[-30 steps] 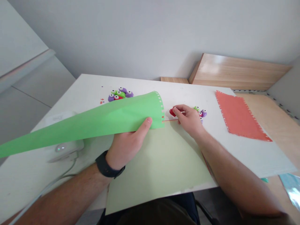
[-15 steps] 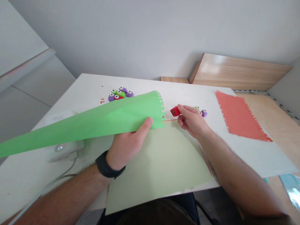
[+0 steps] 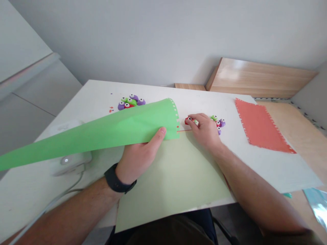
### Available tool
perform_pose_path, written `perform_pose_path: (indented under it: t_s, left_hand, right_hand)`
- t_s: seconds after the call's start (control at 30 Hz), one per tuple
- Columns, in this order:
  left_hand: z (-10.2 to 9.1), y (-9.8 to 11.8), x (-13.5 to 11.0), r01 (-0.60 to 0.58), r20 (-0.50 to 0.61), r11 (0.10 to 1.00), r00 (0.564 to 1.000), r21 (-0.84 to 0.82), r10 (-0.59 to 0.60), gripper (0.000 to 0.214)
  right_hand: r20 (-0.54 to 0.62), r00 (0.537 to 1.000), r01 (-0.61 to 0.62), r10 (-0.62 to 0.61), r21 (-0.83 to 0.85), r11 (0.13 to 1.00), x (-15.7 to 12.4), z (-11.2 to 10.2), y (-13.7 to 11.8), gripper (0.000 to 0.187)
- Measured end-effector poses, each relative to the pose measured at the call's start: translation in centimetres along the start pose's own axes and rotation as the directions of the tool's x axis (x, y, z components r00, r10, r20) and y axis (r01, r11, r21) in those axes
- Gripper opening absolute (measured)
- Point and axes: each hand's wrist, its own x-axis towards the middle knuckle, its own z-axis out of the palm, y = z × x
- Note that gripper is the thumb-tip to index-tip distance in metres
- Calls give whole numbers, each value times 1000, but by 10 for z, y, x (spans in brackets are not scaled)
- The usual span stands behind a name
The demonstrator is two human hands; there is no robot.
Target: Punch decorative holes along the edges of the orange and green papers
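My left hand [image 3: 140,154] is closed on a sheet of green paper [image 3: 122,127], thumb on top, holding it bent upward. Punched notches run along the paper's right edge, one of them red-backed. My right hand [image 3: 205,129] pinches a small red craft punch [image 3: 187,121] with an eye-like button, low over the white table just right of that edge. Part of the punch is hidden by my fingers, and a bit of green shows between them. A cluster of green, red and purple punches [image 3: 218,123] sits beside my right hand.
Another group of coloured punches [image 3: 131,101] stands behind the green paper, near red paper bits [image 3: 110,110]. A pale green sheet [image 3: 173,183] lies in front of me. At the right is a notched orange-red sheet [image 3: 264,126]. A white device [image 3: 70,161] with a cable sits left.
My right hand has turned over and lowered the red punch, so its eye-like button now faces up. More of the right-hand cluster shows. My left hand and the green paper are nearly unmoved.
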Motion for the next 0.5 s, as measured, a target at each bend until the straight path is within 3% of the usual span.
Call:
perform_pose_path:
  t_s: [0.13, 0.23, 0.37, 0.5]
  left_hand:
    - [0, -2, 1, -11, 6, 1000, 1000, 2, 11, 26]
    - [0, -3, 1, -34, 11, 999, 999, 2, 34, 23]
    - [1, -4, 1, -44, 9, 999, 999, -6, 44, 23]
    - [1, -5, 1, -58, -3, 998, 998, -5, 58, 22]
  right_hand:
    - [24, 1000, -2, 3, -33, 999, 1, -1, 0, 21]
    - [-19, 1000, 12, -12, -28, 1000, 0, -1, 0, 23]
    - [70, 997, 13, -10, -41, 999, -1, 0, 0, 21]
    - [-50, 998, -26, 27, 17, 1000, 0, -2, -1, 25]
